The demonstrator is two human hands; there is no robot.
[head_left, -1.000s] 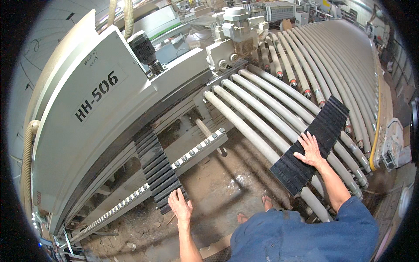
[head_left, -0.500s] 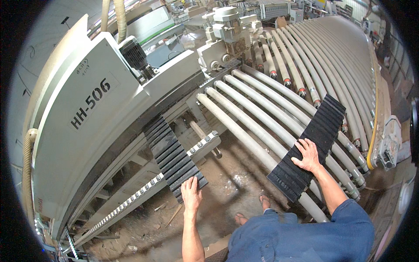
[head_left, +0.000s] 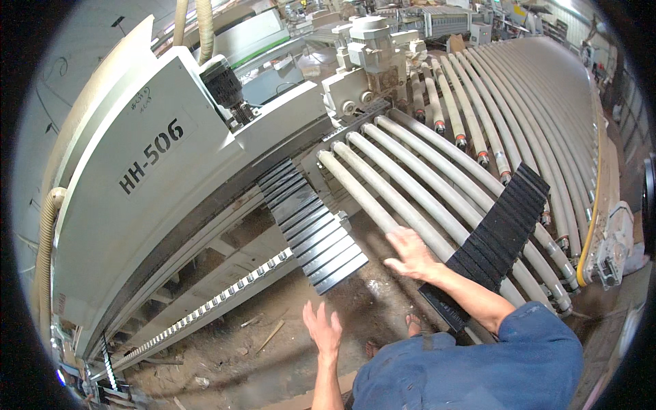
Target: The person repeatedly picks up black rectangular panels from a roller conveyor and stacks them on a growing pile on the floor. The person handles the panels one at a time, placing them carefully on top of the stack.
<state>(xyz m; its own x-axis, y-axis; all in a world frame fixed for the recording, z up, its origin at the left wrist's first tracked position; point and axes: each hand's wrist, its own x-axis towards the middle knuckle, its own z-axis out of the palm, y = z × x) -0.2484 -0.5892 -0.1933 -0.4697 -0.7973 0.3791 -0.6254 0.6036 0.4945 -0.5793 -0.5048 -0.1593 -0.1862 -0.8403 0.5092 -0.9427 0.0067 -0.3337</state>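
A black ribbed panel (head_left: 316, 229) juts from the side of the pale machine, its grooves shining in the light. Just off that panel's near end is my left hand (head_left: 322, 328), fingers spread and holding nothing. My right hand (head_left: 411, 254) hovers over the nearest rollers, between this panel and a second one; its fingers are apart and hold nothing. The second black ribbed panel (head_left: 507, 225) lies across the rollers on the right, partly covered by my right forearm.
Long grey rollers (head_left: 410, 176) run side by side on the right. The large pale machine (head_left: 130, 225) fills the left, with a toothed chain track (head_left: 225, 295) along its lower side. A motor (head_left: 224, 85) sits on top. Wood scraps (head_left: 272, 335) litter the floor.
My left hand has let go of the left panel, whose near end now lies farther right. My right hand has left the second panel and moved left toward the first.
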